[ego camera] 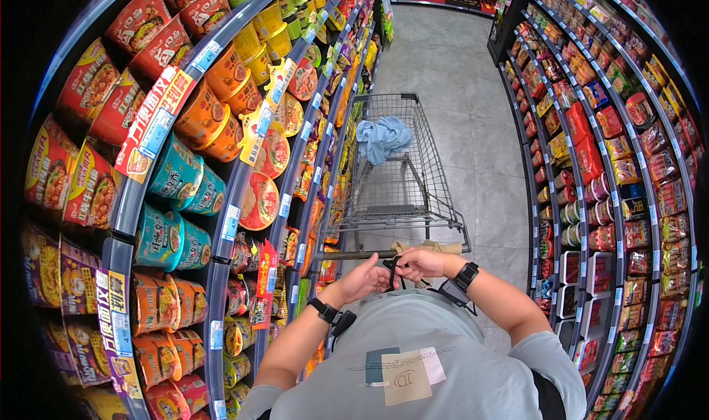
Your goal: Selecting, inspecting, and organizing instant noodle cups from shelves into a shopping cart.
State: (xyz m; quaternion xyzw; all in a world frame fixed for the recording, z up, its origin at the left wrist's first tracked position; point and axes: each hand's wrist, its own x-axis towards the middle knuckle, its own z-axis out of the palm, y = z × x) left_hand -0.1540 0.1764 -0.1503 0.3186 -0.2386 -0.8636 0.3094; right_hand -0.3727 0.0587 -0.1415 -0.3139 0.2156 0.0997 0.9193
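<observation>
Both of my hands are together in front of my waist, just behind the cart handle (360,255). Between them is a thin black cord (393,271), bent into a loop. My right hand (426,264) pinches the cord between thumb and fingertips. The cord also runs at the curled fingers of my left hand (363,278), with the thumb raised. Where the cord's lower ends go is hidden by my hands and grey-blue shirt (332,370). Neither hand touches the wire shopping cart (443,198) ahead of me. A crumpled light-blue cloth (383,138) lies toward its far left side.
Close on my left, a shelf rack (221,220) holds instant noodle cups, including teal tubs (159,236) and orange tubs (202,121). Another rack (595,137) of packaged food lines the right. Grey tile floor (482,121) runs between them toward shelving (443,1) across the far end.
</observation>
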